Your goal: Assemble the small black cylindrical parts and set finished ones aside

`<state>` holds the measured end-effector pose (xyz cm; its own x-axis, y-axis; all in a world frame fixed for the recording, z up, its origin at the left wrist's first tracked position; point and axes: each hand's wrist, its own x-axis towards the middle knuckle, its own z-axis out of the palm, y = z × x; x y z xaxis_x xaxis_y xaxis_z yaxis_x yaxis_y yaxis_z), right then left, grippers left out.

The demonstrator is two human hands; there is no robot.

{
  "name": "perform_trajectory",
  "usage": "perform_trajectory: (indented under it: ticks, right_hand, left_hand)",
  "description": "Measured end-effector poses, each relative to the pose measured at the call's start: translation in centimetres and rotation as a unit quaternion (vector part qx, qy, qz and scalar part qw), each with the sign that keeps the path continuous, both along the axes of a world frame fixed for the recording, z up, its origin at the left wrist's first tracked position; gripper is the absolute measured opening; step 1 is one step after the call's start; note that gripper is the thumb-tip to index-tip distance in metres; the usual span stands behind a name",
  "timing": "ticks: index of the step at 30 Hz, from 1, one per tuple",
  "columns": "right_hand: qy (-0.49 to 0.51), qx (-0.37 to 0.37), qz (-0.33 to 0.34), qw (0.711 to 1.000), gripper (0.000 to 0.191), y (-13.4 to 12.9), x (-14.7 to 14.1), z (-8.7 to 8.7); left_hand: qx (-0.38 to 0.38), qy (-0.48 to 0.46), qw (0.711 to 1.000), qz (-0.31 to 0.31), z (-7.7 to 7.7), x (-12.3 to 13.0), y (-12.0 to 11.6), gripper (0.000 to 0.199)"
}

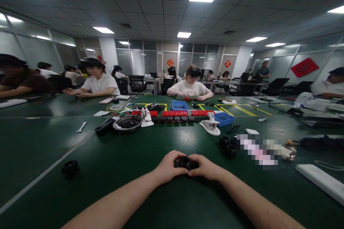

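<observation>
"Since the work lies on the near side of the white clip stand (pixel 211 125), how do items stand, left to right?"

"Well to the left of the stand and nearer, one loose black part (pixel 70 169) rests on the green table (pixel 113 161). Left of the stand, on its near side, a dark round part (pixel 185 162) shows an opening on top. The left hand (pixel 170 166) grips one flank; the right hand (pixel 206 167) grips the other, thumbs nearly meeting at the near edge. More black parts (pixel 228 146) sit together, just nearer and right of the stand."

"How should the hold be managed?"

"In my judgement, steady the body with the left, make small adjustments with the right, press evenly, stay low over the table and keep thumbs off the opening."

"What remains unverified?"

"Left to right: the round part's flanks and underside are covered by fingers, and contact with the table cannot be confirmed. A second piece may sit under the right fingers; it is too dark to judge. Right of the stand, one item (pixel 256 150) is pixelated, and farther right a long white object (pixel 321 182) is cut off."
</observation>
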<state>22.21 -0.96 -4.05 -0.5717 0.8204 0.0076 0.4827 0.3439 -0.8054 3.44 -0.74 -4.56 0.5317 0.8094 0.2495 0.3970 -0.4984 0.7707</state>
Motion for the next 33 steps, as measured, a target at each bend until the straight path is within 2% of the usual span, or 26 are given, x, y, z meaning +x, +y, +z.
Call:
perform_trajectory:
  ticks: [4, 9, 12, 14, 17, 19, 22, 26, 33]
  right_hand:
    - [-0.097, 0.087, -0.083, 0.988, 0.032, -0.4, -0.8, -0.5]
    - [-0.227, 0.192, -0.182, 0.937, 0.027, -1.3, -2.5, -0.9]
    - [-0.259, 0.233, -0.2, 0.916, 0.028, -1.6, -3.1, -0.9]
    - [-0.222, 0.242, -0.186, 0.926, 0.036, -1.5, -2.9, -0.8]
    - [-0.12, 0.199, -0.093, 0.968, 0.05, -0.9, -1.9, -0.6]
    - [-0.074, 0.151, -0.026, 0.985, 0.048, -0.4, -1.0, -0.4]
    - [-0.033, 0.086, 0.031, 0.995, 0.038, 0.1, -0.2, 0.0]
    - [-0.006, 0.038, 0.046, 0.998, 0.033, 0.1, 0.1, 0.4]
    - [0.007, 0.024, 0.049, 0.998, 0.032, 0.2, 0.2, 0.3]
  left_hand:
    - [-0.018, -0.011, 0.999, 0.04, -0.2, 0.4, -0.4, 0.04]
    - [-0.021, -0.021, 0.99, 0.137, -0.5, 1.3, -0.9, 0.037]
    - [-0.014, -0.012, 0.988, 0.152, -0.5, 1.4, -0.9, 0.038]
    - [-0.011, -0.017, 0.992, 0.126, -0.3, 1.1, -0.7, 0.037]
    - [-0.007, -0.02, 0.998, 0.057, 0.0, 0.5, -0.4, 0.037]
    - [-0.003, -0.012, 1.0, 0.023, 0.1, 0.1, -0.1, 0.038]
    - [0.006, -0.005, 1.0, 0.003, 0.1, -0.2, 0.1, 0.039]
    - [0.012, -0.008, 1.0, 0.001, -0.2, -0.2, 0.3, 0.04]
    - [0.007, -0.011, 1.0, -0.001, -0.2, -0.2, 0.2, 0.04]
